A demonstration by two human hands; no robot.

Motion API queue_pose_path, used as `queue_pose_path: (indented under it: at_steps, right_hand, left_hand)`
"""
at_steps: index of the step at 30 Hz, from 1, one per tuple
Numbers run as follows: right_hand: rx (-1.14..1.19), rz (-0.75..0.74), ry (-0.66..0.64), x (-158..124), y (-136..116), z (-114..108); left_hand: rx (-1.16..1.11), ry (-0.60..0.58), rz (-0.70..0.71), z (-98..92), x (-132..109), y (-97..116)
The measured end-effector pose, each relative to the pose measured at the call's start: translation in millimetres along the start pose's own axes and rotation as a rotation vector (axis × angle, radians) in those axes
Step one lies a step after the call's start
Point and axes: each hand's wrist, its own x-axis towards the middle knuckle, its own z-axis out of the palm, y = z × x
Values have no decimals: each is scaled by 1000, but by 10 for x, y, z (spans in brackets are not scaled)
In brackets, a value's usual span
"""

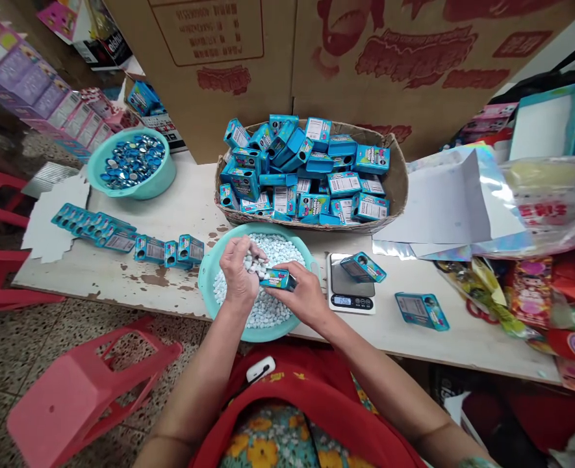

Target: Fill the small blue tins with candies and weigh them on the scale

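My left hand (238,268) is cupped around a small heap of white candies (255,264), over the teal basin. My right hand (303,292) grips a small blue candy box (276,279), whose end is against the heap in my left palm. Beneath both hands, the teal basin (209,286) is full of the same pale candies (280,313). Right of it stands a digital kitchen scale (345,289) with a lit display, and a blue box (364,266) lies tilted on its plate. Another blue box (422,311) lies farther right on the table.
Behind the basin, a cut-down carton (399,179) holds many blue boxes. A row of filled-looking boxes (121,237) stands at left, near a teal bowl (160,185) of shiny blue discs. Papers (443,195) and packets lie right. A pink stool (67,396) stands front left.
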Motion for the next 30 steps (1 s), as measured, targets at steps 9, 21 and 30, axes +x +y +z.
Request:
queue_pose_path:
  at_steps: [9,21,30]
  right_hand:
    - [-31,-39,35,32,-75,-64]
    - [27,-25,34,48,-80,-19]
    - [16,-16,41,-11,-121,-70]
  left_hand:
    - [35,87,59,36,37,-1]
    - [60,41,52,30,-15,21]
    - [156,70,86,54,-50,-5]
